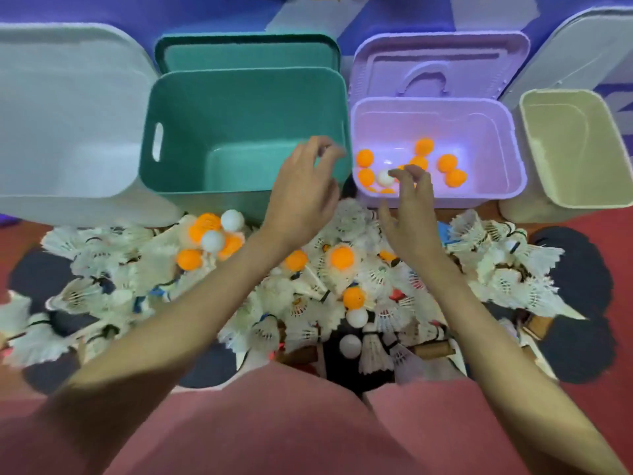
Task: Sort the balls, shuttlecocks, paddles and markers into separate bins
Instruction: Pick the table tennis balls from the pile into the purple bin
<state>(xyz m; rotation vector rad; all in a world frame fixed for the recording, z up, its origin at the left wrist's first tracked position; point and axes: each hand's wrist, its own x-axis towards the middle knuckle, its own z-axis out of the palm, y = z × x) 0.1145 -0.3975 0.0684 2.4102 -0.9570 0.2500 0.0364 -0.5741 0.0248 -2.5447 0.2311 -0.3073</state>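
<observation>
A red floor (589,423) runs up to a purple wall (212,15), and the person's pink-clad knees (274,423) fill the near edge. Just beyond them lies a wide heap of white shuttlecocks (507,269), with orange balls (342,257) and white balls (357,317) scattered through it and dark paddles (579,344) poking out at the sides and underneath. No markers can be made out in the heap.

Both arms reach over the pile. The left hand (303,190) hangs at the front corner of the teal bin (191,166), fingers loosely curled, holding nothing. The right hand (409,207) hovers over the near rim of the lilac bin (510,173), fingers relaxed and apart, also holding nothing.

The teal bin shows only its bare bottom. The lilac bin holds several orange balls and one white ball (385,178). The cream bin (548,138) on the right and the white bin (68,132) on the left show no contents. Lids (442,60) lean behind the bins.
</observation>
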